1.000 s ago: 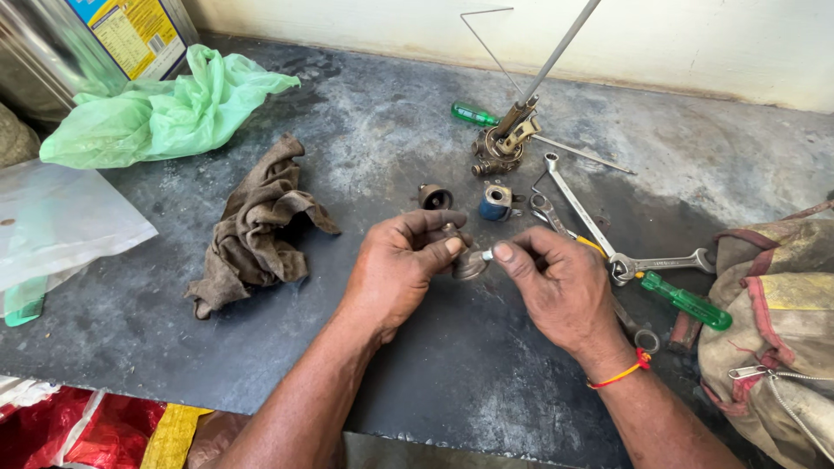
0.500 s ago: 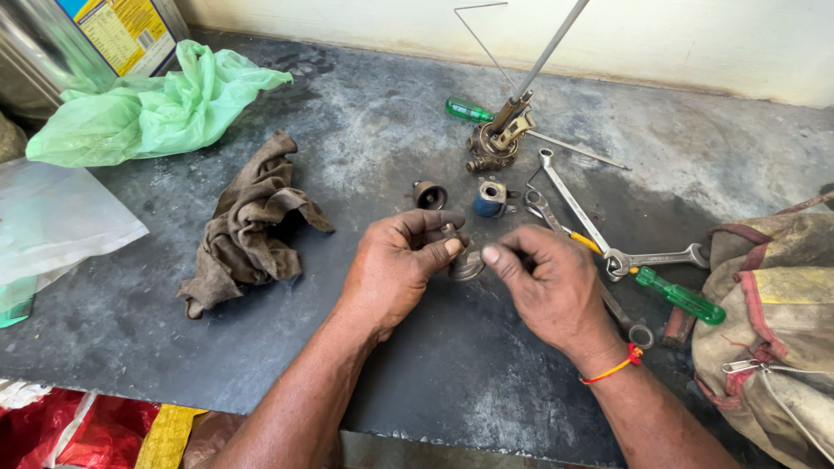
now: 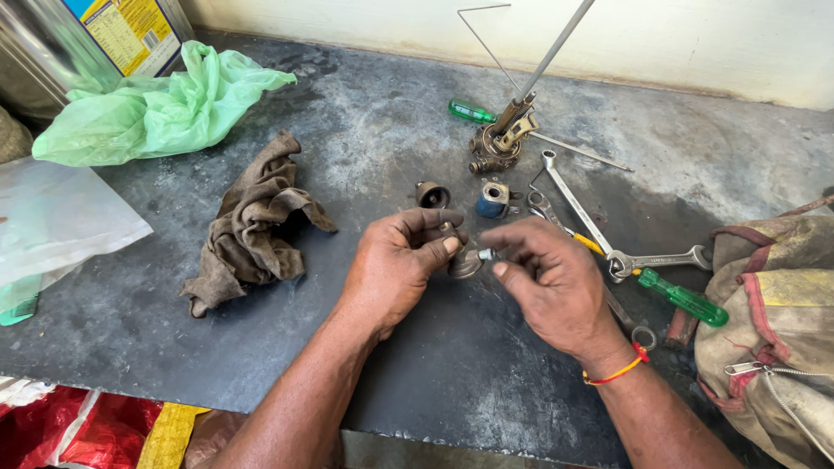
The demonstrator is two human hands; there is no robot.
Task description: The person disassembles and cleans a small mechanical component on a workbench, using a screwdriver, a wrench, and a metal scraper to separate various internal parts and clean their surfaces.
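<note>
here, the left hand (image 3: pixel 395 265) and right hand (image 3: pixel 547 282) both pinch one small metal fitting (image 3: pixel 466 260) — above the slab (image 3: pixel 434 365).

A dark grey stone slab (image 3: pixel 261 347) w/ pale scuffs and stains makes the work top. Behind it stands a cream plaster wall (image 3: pixel 695 43), dirty brown along the bottom where it meets the slab. Soft daylight falls from above, w/ faint shadows only. The slab's front edge runs across the bottom of the view, & below it at the left lies red & yellow cloth (image 3: pixel 78 426).
</note>
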